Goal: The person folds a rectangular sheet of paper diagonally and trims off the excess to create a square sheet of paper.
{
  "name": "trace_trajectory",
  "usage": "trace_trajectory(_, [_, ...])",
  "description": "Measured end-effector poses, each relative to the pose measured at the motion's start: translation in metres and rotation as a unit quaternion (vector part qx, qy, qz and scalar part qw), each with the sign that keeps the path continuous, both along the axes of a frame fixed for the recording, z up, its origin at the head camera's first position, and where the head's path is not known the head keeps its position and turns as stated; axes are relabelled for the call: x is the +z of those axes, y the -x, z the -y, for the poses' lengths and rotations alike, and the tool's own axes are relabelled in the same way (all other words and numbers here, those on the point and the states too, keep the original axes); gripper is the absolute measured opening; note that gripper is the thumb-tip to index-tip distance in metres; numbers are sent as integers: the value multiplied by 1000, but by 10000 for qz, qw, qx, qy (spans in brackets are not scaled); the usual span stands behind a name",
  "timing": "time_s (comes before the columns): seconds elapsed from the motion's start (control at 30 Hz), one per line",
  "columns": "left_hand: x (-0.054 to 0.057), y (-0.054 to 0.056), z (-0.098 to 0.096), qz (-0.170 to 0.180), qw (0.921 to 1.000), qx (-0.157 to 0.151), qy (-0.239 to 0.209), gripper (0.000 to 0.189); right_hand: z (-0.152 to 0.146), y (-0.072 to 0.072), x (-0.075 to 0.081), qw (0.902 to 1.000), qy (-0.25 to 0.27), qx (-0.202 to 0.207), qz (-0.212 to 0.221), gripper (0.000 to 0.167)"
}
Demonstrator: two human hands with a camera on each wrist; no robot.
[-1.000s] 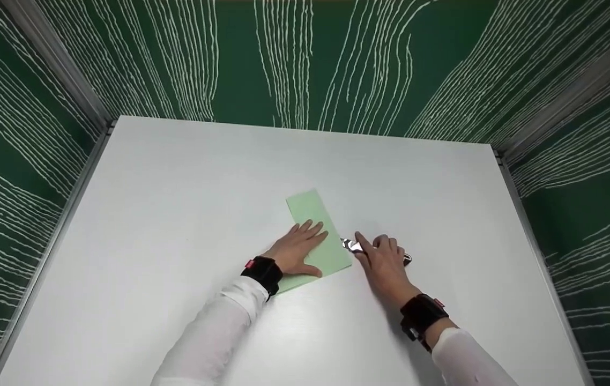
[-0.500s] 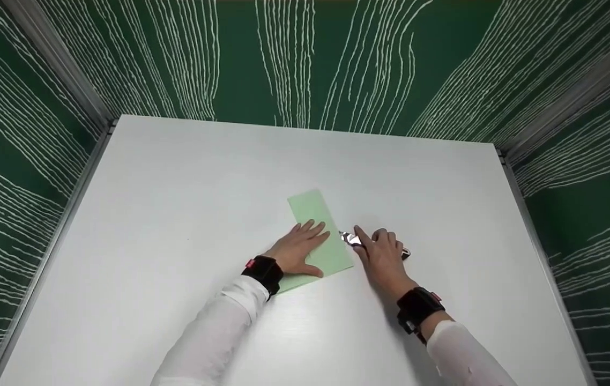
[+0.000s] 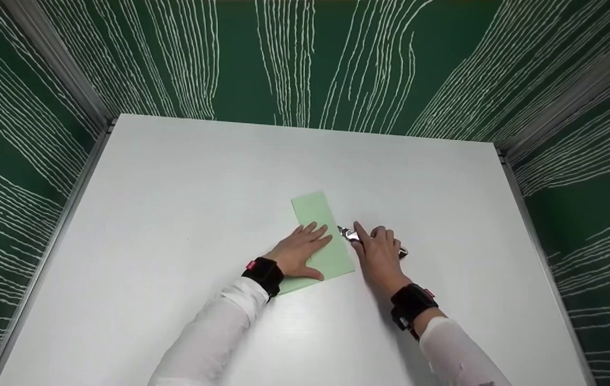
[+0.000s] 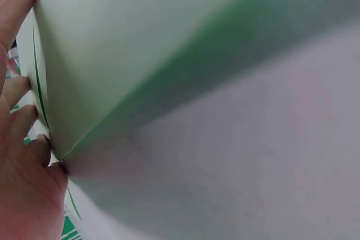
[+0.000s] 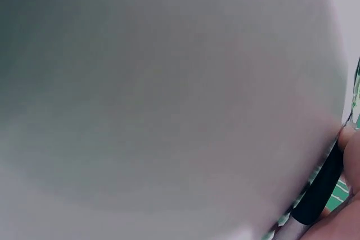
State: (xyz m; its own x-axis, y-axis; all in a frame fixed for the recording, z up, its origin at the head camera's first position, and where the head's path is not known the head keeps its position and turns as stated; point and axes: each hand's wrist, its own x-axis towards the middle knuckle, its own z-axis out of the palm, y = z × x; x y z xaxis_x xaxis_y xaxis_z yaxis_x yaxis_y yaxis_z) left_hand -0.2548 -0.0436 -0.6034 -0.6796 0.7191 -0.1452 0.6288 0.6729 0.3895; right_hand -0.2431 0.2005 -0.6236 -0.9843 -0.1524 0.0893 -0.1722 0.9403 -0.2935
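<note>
In the head view, a folded light green paper (image 3: 313, 205) lies at a slant on the white table. My left hand (image 3: 299, 253) rests spread on it, fingers straight and thumb out to the side. The left wrist view shows the paper's layers (image 4: 129, 21) standing slightly apart, fingertips on the upper one. To the right, my right hand (image 3: 382, 258) grips a silver and black utility knife (image 3: 348, 234), index finger stretched along its top. The knife's tip meets the paper's right long edge; whether it is between the layers is too small to tell. Its dark handle (image 5: 320, 189) shows in the right wrist view.
The white table (image 3: 192, 177) extends around both hands. Green panels (image 3: 240, 64) with wavy white lines stand behind it and at both sides, with grey metal rails (image 3: 58, 59) at the corners. Black bands (image 3: 263, 276) circle both wrists.
My right hand and the knife have moved away from me and slightly left along the paper's right edge. The paper has shifted slightly right; my left hand stays spread on it.
</note>
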Motion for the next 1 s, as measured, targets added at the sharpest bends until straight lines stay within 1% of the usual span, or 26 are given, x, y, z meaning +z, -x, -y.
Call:
trace_trajectory(0.07, [1, -1, 1, -2, 10000, -1, 11, 97, 1, 0, 0, 10000, -51, -12, -26, 48])
trace_trajectory(0.3, [5, -1, 2, 121, 9997, -13, -203, 93, 5, -1, 1, 9999, -53, -128, 4, 47])
trace_trajectory(0.5, [6, -2, 0, 145, 9998, -10, -139, 93, 5, 0, 1, 9996, -229, -108, -85, 47])
trace_trajectory(0.63, [6, -4, -1, 101, 9999, -58, -80, 93, 3, -4, -1, 9996, -225, -98, -139, 48])
trace_trajectory(0.8, [3, -7, 0, 86, 9998, -179, -45, 94, 2, -11, -1, 9996, -251, -134, -95, 48])
trace_trajectory(1.0, [-2, -8, 1, -36, 9999, -156, -42, 94, 6, -8, 0, 9994, -234, -244, -40, 47])
